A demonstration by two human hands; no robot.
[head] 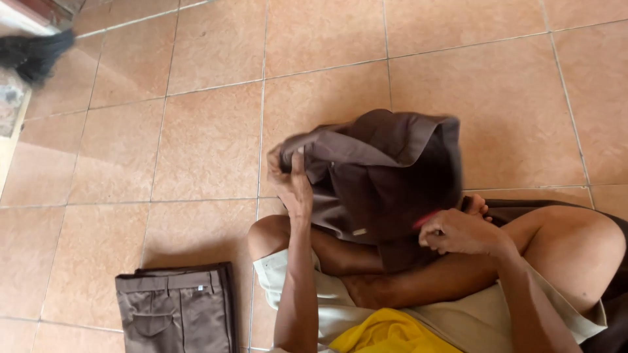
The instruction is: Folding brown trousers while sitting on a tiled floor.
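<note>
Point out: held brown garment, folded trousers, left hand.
held brown garment (386, 180), head view, middle of the hanging cloth
folded trousers (175, 307), head view, upper front panel
left hand (291, 183), head view, back of hand

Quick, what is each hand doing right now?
Left hand: closed, gripping the brown garment at its edge.
Right hand: closed, pinching the garment's other side.

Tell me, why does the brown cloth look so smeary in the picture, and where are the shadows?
In the head view, the brown garment held up by the left hand and right hand is smeared by motion blur along its right edge; the folded trousers on the tiled floor look sharp; soft daylight casts a faint shadow just above them, with no glare.
</note>
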